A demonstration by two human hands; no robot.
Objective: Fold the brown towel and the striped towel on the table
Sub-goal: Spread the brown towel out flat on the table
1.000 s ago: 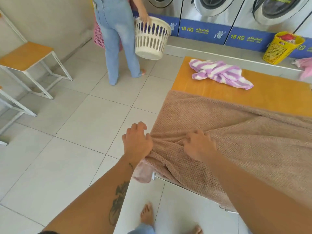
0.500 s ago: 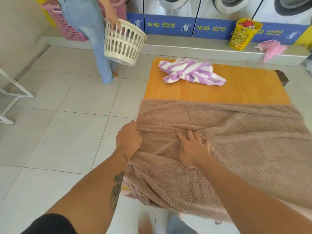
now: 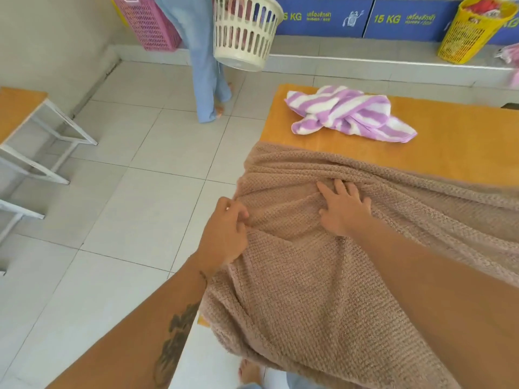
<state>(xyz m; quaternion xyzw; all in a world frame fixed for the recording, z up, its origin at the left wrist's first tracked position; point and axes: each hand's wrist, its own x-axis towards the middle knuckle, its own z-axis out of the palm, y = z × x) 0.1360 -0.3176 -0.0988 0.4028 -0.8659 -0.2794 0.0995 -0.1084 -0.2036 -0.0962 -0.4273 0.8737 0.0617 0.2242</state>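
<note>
The brown towel [image 3: 323, 290] lies spread and wrinkled over the near half of the orange table [image 3: 455, 153], its left edge hanging off the side. My left hand [image 3: 224, 237] pinches the towel's left edge with curled fingers. My right hand [image 3: 342, 209] presses flat on the bunched folds near the middle, fingers spread. The purple-and-white striped towel [image 3: 345, 113] lies crumpled on the far part of the table, apart from both hands.
Another person in jeans [image 3: 205, 66] stands at the far left holding a cream laundry basket [image 3: 244, 32]. A pink basket [image 3: 148, 23] and a yellow basket [image 3: 471, 29] stand by the washing machines. Orange-topped chairs [image 3: 19, 108] line the left wall. My bare foot [image 3: 250, 372] shows below.
My right hand has slid forward over the brown towel, pushing folds away from me. My left hand stays at the left edge. The person with the basket has stepped farther away.
</note>
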